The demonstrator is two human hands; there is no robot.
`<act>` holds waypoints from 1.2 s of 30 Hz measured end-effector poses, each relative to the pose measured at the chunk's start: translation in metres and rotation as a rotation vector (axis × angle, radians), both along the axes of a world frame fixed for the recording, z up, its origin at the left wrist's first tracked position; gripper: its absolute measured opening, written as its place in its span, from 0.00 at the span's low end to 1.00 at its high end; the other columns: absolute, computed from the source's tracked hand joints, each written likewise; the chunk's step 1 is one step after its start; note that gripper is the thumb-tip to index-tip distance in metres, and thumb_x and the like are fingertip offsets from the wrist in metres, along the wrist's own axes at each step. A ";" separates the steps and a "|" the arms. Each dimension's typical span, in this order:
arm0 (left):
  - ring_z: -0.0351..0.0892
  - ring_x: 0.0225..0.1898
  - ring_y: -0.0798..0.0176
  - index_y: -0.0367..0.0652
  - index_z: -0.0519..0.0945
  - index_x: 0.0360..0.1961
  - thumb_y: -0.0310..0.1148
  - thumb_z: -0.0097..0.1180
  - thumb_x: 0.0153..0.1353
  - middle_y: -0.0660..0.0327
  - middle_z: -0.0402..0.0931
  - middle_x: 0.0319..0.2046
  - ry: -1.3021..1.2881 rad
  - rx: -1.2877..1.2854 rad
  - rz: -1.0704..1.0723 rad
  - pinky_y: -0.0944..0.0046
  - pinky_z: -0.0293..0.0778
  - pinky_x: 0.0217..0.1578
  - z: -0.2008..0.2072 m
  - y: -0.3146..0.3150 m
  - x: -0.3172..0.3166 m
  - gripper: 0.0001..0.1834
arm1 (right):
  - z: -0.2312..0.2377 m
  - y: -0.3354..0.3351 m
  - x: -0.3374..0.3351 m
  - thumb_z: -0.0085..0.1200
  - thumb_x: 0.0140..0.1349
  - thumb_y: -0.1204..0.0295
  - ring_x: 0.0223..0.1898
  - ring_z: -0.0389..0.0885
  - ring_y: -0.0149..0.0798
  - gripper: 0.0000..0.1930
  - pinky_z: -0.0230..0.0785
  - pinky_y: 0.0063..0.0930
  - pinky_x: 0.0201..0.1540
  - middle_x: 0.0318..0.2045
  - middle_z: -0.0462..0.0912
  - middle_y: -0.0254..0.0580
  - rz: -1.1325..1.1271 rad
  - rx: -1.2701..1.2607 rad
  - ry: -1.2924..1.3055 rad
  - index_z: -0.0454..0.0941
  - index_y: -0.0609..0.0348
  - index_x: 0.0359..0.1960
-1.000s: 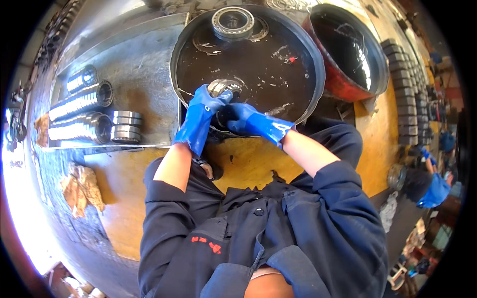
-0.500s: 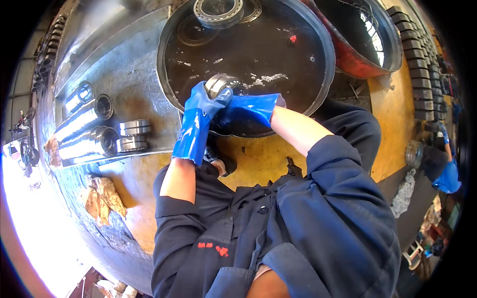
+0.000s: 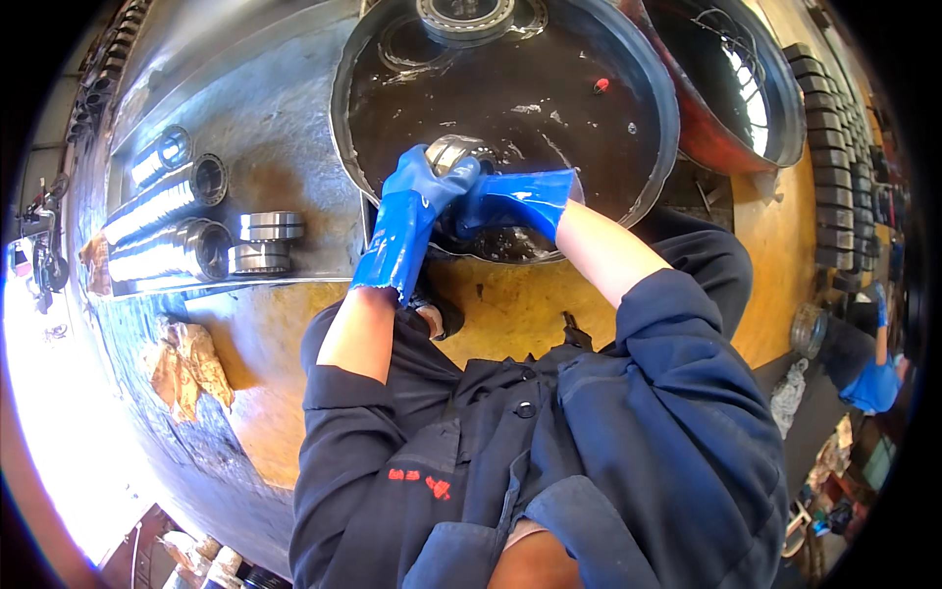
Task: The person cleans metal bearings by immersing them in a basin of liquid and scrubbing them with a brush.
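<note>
Both of my hands wear long blue rubber gloves and are over the near side of a round tub [image 3: 671, 128] of dark liquid. My left hand [image 3: 429, 175] is closed around the left side of a shiny metal bearing ring [image 3: 453, 153], held just above the liquid. My right hand [image 3: 473, 204] is lower, against the near side of the ring; its fingers are mostly hidden behind the left glove and the ring. A larger roller bearing [image 3: 465, 18] sits at the far side of the tub, with another ring partly under it.
On a metal tray [image 3: 294, 177] at left lie rows of bearing rings [image 3: 162, 211] and two stacked bearings [image 3: 271, 227]. A red drum [image 3: 702, 137] of liquid adjoins the tub at right. A stained cloth [image 3: 186, 365] lies at lower left. Dark rings [image 3: 822, 157] line the right; another person [image 3: 876, 378] works beyond.
The view has shifted slightly, so the tub and my hands appear farther right. My left hand keeps its hold on the bearing ring, and my right hand stays close against it.
</note>
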State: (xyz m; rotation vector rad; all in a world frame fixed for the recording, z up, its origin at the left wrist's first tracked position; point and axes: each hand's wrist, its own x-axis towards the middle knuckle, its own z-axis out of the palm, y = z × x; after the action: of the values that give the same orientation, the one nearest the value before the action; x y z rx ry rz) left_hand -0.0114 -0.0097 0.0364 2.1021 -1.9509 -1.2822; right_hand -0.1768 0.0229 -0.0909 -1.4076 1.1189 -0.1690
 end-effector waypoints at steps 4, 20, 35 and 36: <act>0.79 0.67 0.39 0.34 0.71 0.72 0.69 0.70 0.55 0.36 0.78 0.65 0.016 -0.004 0.005 0.49 0.75 0.67 -0.002 0.002 0.009 0.56 | 0.034 -0.013 0.014 0.66 0.66 0.69 0.50 0.81 0.37 0.19 0.73 0.33 0.59 0.52 0.87 0.40 0.172 0.140 0.150 0.84 0.54 0.59; 0.82 0.65 0.40 0.35 0.75 0.69 0.64 0.71 0.56 0.37 0.81 0.62 0.047 -0.012 0.037 0.50 0.76 0.65 0.002 0.000 0.007 0.51 | 0.033 -0.004 0.013 0.63 0.60 0.72 0.46 0.79 0.39 0.13 0.70 0.35 0.53 0.42 0.87 0.43 -0.008 0.158 -0.018 0.88 0.54 0.47; 0.80 0.66 0.37 0.34 0.73 0.71 0.67 0.68 0.56 0.35 0.78 0.64 0.025 -0.022 0.019 0.48 0.74 0.67 0.003 0.003 0.006 0.54 | -0.015 0.003 0.003 0.59 0.61 0.71 0.49 0.83 0.34 0.12 0.72 0.31 0.56 0.46 0.89 0.41 -0.276 0.520 -0.607 0.88 0.55 0.45; 0.80 0.66 0.37 0.34 0.73 0.71 0.67 0.68 0.56 0.35 0.78 0.64 0.039 0.010 0.032 0.48 0.74 0.67 0.007 0.003 0.005 0.54 | -0.027 0.005 0.010 0.59 0.63 0.71 0.49 0.83 0.34 0.12 0.73 0.31 0.56 0.47 0.89 0.40 -0.359 0.548 -0.652 0.87 0.55 0.47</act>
State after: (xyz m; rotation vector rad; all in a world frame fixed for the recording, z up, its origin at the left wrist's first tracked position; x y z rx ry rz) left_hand -0.0067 -0.0070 0.0437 2.0876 -1.8920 -1.3200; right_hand -0.1673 0.0277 -0.1180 -0.5820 0.7688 -0.4980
